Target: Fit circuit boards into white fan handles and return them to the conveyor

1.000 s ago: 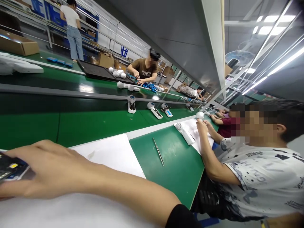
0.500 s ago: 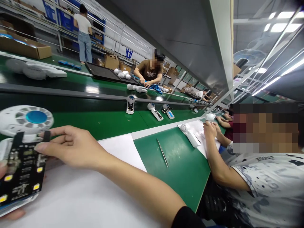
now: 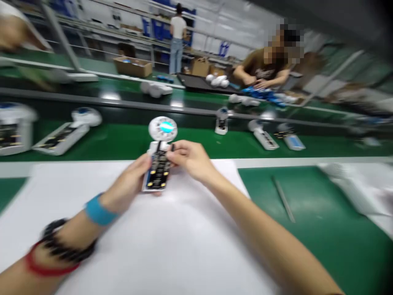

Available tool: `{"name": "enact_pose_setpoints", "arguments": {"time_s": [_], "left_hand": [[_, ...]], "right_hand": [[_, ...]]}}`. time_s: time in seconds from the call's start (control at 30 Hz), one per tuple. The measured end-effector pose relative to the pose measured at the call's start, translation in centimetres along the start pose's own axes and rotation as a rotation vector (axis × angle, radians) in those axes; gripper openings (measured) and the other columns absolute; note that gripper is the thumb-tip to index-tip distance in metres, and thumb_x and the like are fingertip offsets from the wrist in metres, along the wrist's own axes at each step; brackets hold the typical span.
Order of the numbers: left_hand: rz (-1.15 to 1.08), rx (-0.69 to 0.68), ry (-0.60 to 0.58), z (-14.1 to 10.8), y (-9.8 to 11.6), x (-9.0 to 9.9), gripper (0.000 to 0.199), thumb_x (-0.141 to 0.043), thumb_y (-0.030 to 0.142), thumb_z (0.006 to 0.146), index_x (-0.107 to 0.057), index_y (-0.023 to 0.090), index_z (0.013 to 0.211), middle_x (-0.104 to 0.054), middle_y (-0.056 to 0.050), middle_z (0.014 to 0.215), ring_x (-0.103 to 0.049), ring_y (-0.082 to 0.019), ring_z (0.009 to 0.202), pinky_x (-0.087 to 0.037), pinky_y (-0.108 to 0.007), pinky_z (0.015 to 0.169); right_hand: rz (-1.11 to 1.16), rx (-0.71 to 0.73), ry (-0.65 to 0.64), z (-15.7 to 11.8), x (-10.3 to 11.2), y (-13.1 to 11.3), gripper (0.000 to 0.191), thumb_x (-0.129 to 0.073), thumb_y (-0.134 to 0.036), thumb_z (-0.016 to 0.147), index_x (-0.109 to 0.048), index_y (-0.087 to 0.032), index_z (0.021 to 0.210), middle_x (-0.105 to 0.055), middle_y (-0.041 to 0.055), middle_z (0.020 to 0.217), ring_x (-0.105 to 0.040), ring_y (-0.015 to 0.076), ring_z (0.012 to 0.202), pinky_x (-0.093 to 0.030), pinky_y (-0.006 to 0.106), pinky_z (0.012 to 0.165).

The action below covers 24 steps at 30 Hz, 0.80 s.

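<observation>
A white handheld fan [image 3: 151,148] with a round head and a shiny blue centre [image 3: 166,127] is held above white paper, its handle uncovered. My left hand [image 3: 135,174] wraps the handle from the left side. A black circuit board [image 3: 159,170] with several small yellow-white lights lies over the handle. At the board's upper right, my right hand [image 3: 192,159] pinches its dark prong between thumb and finger. The fingers behind the handle are mostly hidden, and the view is blurred.
The white paper [image 3: 129,250] covers the bench before me; tweezers [image 3: 283,198] lie to its right. Opened fans [image 3: 63,135] stand along the green belt [image 3: 190,143]. A co-worker [image 3: 264,61] sits across, near blue parts [image 3: 265,95]. Another person's arm [image 3: 15,30] shows at upper left.
My view has swung left, so both hands and the whole fan now appear near the middle. The right hand remains at the board's upper right, and the left still holds the handle.
</observation>
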<state>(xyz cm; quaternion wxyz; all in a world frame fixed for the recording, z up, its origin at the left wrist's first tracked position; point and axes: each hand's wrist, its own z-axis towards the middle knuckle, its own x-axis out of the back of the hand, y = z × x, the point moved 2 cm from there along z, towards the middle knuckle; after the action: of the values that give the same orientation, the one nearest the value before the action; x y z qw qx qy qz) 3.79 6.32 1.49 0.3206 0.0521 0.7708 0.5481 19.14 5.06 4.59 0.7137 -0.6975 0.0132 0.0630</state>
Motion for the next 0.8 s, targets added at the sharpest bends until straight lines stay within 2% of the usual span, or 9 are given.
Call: {"name": "enact_pose_setpoints", "arguments": {"time_s": [0.1,0.27,0.37,0.5,0.57,0.63,0.7,0.8], "left_hand": [[0.078,0.056,0.059,-1.5,0.6,0.9,0.050,-0.064,0.049,0.085,-0.052,0.021,0.124,-0.069,-0.012,0.104,-0.071,-0.029,0.081,-0.059,-0.033,0.043],[0.135,0.044,0.052,-1.2,0.4,0.2,0.038,-0.055,0.050,0.090,-0.053,0.021,0.115,-0.068,-0.012,0.107,-0.072,-0.030,0.088,-0.061,-0.033,0.046],[0.122,0.032,0.028,-1.2,0.3,0.3,0.045,-0.059,0.055,0.086,-0.052,0.022,0.116,-0.067,-0.012,0.106,-0.071,-0.029,0.087,-0.060,-0.033,0.045],[0.171,-0.020,0.022,-1.3,0.2,0.4,0.065,-0.055,0.074,0.080,-0.051,0.024,0.121,-0.066,-0.010,0.102,-0.071,-0.028,0.080,-0.060,-0.034,0.043],[0.280,-0.121,0.059,-1.5,0.2,0.4,0.071,-0.055,0.079,0.076,-0.051,0.022,0.119,-0.063,-0.008,0.093,-0.069,-0.025,0.071,-0.056,-0.030,0.039],[0.397,-0.291,0.119,-1.7,0.4,0.5,0.070,-0.058,0.077,0.076,-0.051,0.020,0.117,-0.060,-0.005,0.085,-0.065,-0.020,0.062,-0.050,-0.024,0.037],[0.483,-0.512,0.146,-1.9,0.5,0.6,0.067,-0.058,0.074,0.079,-0.053,0.018,0.115,-0.061,-0.006,0.089,-0.063,-0.017,0.068,-0.051,-0.023,0.046],[0.526,-0.752,0.082,-2.2,0.3,0.8,0.069,-0.057,0.075,0.079,-0.054,0.017,0.117,-0.064,-0.009,0.104,-0.063,-0.020,0.088,-0.056,-0.029,0.070]], "right_hand": [[0.019,0.080,0.011,0.0,-0.1,0.5,0.022,-0.077,-0.027,0.067,-0.062,-0.015,0.076,-0.064,-0.0024,0.065,-0.061,0.0106,0.057,-0.052,0.022,0.056],[-0.019,0.112,0.013,-0.9,-0.4,0.2,0.019,-0.075,-0.025,0.070,-0.063,-0.014,0.079,-0.065,0.0003,0.067,-0.060,0.0112,0.057,-0.052,0.023,0.056],[-0.073,0.136,0.012,-1.1,-0.5,0.2,0.016,-0.073,-0.025,0.074,-0.063,-0.014,0.080,-0.065,0.0011,0.069,-0.060,0.0124,0.059,-0.052,0.025,0.057],[-0.175,0.229,0.000,-1.4,-0.9,0.1,0.010,-0.068,-0.024,0.082,-0.062,-0.015,0.084,-0.065,0.0017,0.077,-0.062,0.0145,0.070,-0.051,0.026,0.063],[-0.259,0.315,-0.017,-1.7,-1.1,0.0,0.007,-0.066,-0.023,0.086,-0.062,-0.017,0.086,-0.065,0.0010,0.080,-0.061,0.0139,0.073,-0.049,0.025,0.065],[-0.343,0.410,-0.055,-2.1,-1.4,-0.2,0.005,-0.066,-0.022,0.089,-0.063,-0.019,0.090,-0.064,0.0000,0.082,-0.058,0.0129,0.073,-0.047,0.023,0.064],[-0.408,0.491,-0.126,-2.6,-1.5,-0.2,0.012,-0.067,-0.022,0.090,-0.063,-0.021,0.102,-0.064,-0.0005,0.086,-0.057,0.0121,0.071,-0.047,0.023,0.064],[-0.484,0.602,-0.242,-3.2,-1.5,-0.2,0.033,-0.067,-0.023,0.093,-0.058,-0.026,0.124,-0.066,0.0000,0.096,-0.058,0.0120,0.071,-0.049,0.023,0.065]]}}
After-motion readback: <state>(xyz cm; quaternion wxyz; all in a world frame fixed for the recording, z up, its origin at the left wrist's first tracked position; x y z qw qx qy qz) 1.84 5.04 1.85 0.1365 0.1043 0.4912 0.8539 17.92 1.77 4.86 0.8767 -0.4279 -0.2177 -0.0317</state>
